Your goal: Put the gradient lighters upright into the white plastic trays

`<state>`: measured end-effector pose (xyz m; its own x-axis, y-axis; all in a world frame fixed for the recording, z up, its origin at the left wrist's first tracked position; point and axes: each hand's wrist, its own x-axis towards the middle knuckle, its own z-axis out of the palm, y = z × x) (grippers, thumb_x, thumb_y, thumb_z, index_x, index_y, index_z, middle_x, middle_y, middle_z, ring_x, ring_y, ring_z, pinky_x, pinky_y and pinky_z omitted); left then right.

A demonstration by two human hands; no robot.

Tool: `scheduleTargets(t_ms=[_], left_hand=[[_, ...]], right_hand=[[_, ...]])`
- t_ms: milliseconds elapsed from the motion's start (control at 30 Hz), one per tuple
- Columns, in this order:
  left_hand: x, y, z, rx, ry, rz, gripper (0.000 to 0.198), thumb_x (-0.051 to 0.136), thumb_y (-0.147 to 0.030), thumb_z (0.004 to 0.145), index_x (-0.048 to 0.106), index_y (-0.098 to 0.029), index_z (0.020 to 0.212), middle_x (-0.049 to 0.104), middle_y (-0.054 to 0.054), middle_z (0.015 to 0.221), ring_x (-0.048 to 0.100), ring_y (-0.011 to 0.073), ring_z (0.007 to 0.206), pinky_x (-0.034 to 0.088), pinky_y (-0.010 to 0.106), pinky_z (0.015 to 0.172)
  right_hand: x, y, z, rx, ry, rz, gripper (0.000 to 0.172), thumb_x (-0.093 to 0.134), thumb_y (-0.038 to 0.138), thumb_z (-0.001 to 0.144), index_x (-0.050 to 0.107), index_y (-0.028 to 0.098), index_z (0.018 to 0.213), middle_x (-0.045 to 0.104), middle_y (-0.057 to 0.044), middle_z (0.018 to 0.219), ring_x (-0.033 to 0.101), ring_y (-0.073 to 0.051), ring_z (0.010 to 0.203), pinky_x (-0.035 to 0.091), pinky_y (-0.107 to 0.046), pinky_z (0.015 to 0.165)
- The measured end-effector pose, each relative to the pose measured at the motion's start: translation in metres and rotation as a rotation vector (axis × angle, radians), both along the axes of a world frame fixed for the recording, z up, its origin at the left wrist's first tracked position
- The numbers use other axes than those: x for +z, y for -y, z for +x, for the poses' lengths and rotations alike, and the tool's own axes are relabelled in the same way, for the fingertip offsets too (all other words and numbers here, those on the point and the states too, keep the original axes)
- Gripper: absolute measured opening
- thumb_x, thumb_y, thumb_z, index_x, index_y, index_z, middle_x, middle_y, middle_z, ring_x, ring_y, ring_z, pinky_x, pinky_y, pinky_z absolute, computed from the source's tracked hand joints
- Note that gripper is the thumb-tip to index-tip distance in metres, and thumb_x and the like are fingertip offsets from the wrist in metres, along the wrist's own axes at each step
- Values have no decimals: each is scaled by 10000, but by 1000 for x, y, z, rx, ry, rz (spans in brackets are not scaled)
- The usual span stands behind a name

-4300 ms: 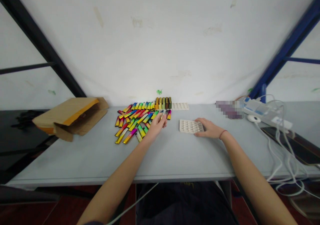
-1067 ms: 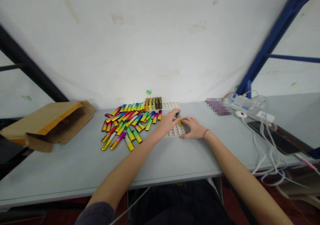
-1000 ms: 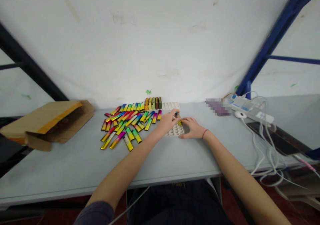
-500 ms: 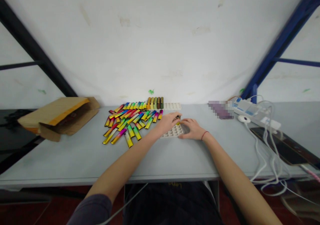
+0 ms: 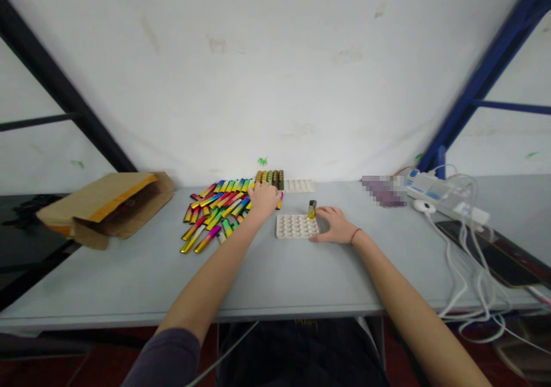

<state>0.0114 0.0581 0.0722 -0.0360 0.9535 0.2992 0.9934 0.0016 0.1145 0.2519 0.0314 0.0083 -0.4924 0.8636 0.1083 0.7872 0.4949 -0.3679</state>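
A white dimpled tray [image 5: 295, 227] lies on the grey table [image 5: 267, 272]. One small yellow stick [image 5: 312, 209] stands upright in its far right corner. My right hand [image 5: 333, 226] rests against the tray's right edge, fingers curled on the rim. My left hand [image 5: 263, 197] lies over the right end of a heap of rainbow-coloured sticks [image 5: 215, 215], fingers bent down onto them; what it grips is hidden. Behind the heap, a second white tray [image 5: 299, 185] carries a row of upright sticks [image 5: 270, 177].
An open brown cardboard box [image 5: 107, 203] lies on its side at the left. At the right are a power strip [image 5: 434, 189], white cables [image 5: 469, 249] and a dark flat device [image 5: 495, 249]. A white wall stands right behind the table.
My left hand let go of the yellow stick, which now stands in the tray, and moved left to the heap of sticks. My right hand stayed at the tray.
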Motion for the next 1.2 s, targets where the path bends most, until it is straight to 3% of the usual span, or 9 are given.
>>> scheduleTargets(t_ms=[167, 333, 567, 667, 733, 833, 900, 1067, 1200], left_hand=[[-11, -10, 10, 2, -132, -99, 337, 526, -366, 940, 758, -171, 1086, 666, 193, 1258, 487, 389, 1243, 326, 515, 982], [-14, -6, 18, -29, -58, -164, 289, 517, -256, 935, 712, -180, 1135, 726, 180, 1124, 564, 365, 1182, 317, 507, 972], [-24, -2, 14, -99, 61, -151, 273, 478, -262, 955, 701, -141, 1055, 691, 201, 1177, 595, 348, 1167, 354, 495, 985], [-27, 5, 9, -143, 305, -46, 253, 473, -291, 962, 663, -149, 1050, 699, 182, 1133, 624, 323, 1118, 409, 460, 960], [-27, 11, 6, -250, 591, -18, 206, 482, -299, 955, 618, -159, 1022, 715, 146, 1054, 664, 274, 1026, 463, 405, 908], [-27, 26, 5, -460, 1072, -111, 151, 509, -335, 932, 527, -194, 981, 714, 57, 901, 692, 181, 794, 518, 313, 766], [-27, 37, 7, -536, 1286, -185, 154, 533, -355, 902, 470, -215, 921, 678, -3, 786, 667, 143, 675, 519, 275, 684], [-28, 55, 16, -536, 1514, -184, 134, 497, -308, 846, 400, -224, 807, 538, -80, 612, 540, 77, 493, 427, 204, 531], [-25, 60, 20, -543, 1587, -166, 123, 498, -293, 822, 396, -226, 814, 514, -87, 570, 510, 78, 476, 410, 197, 510]], right_hand=[[-1, -1, 2, 25, -9, -7, 878, 773, 681, 651, 575, 182, 1346, 541, -165, 1437, 479, -368, 1316, 344, -501, 1116], [-1, -2, 3, 35, -23, -15, 894, 770, 695, 646, 575, 180, 1351, 533, -167, 1454, 468, -378, 1331, 338, -516, 1120], [-3, -3, 5, 49, -29, -4, 888, 769, 693, 650, 579, 174, 1345, 544, -174, 1442, 483, -380, 1322, 340, -534, 1121], [-3, -3, 6, 59, -38, 1, 881, 770, 684, 655, 577, 176, 1348, 546, -173, 1444, 485, -378, 1328, 338, -533, 1128], [-4, -4, 6, 71, -48, 8, 872, 768, 681, 660, 575, 189, 1353, 551, -168, 1442, 486, -377, 1332, 340, -536, 1130], [-4, -5, 8, 83, -53, 12, 862, 761, 686, 666, 576, 198, 1352, 559, -166, 1436, 491, -377, 1333, 341, -538, 1134], [-5, -5, 8, 82, -46, 4, 874, 756, 694, 667, 575, 182, 1352, 559, -177, 1434, 490, -380, 1336, 339, -535, 1140], [-7, -8, 11, 91, -57, 6, 875, 742, 700, 677, 566, 178, 1358, 574, -183, 1417, 504, -384, 1327, 349, -549, 1138], [-8, -9, 14, 111, -65, 0, 856, 731, 687, 696, 559, 174, 1360, 588, -179, 1403, 519, -377, 1313, 358, -542, 1136]])
